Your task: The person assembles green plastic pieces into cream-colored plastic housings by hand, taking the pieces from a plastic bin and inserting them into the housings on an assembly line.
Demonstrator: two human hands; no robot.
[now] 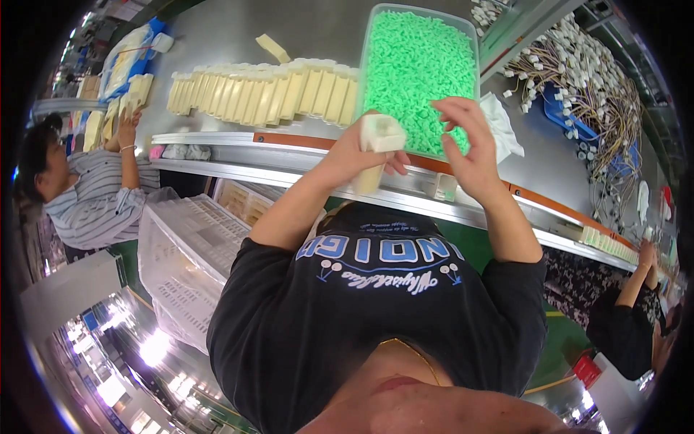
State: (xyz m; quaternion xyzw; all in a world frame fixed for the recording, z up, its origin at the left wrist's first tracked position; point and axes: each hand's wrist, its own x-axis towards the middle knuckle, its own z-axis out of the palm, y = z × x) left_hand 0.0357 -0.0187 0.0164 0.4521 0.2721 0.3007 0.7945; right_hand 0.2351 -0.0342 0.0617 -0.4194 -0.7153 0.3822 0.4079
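My left hand [348, 153] is closed around a long cream plastic housing [383, 134] with a paler, blocky end turned up. Its lower part hangs below my fingers, over the metal rail at the bench edge. Just to the right, my right hand [470, 141] is raised with fingers curved and apart; I see nothing between them. Behind both hands stands a clear plastic tub [363, 54] full of small bright green plastic pieces [419, 69]. On the bench to the left, a row of similar cream housings [264, 94] stands side by side.
One loose housing [272, 48] lies behind the row. Crumpled white material [501, 126] sits right of the tub, near cable bundles with white connectors [578, 69]. A white perforated crate [191, 246] stands low on the left. Co-workers sit at left [97, 188] and right [625, 325].
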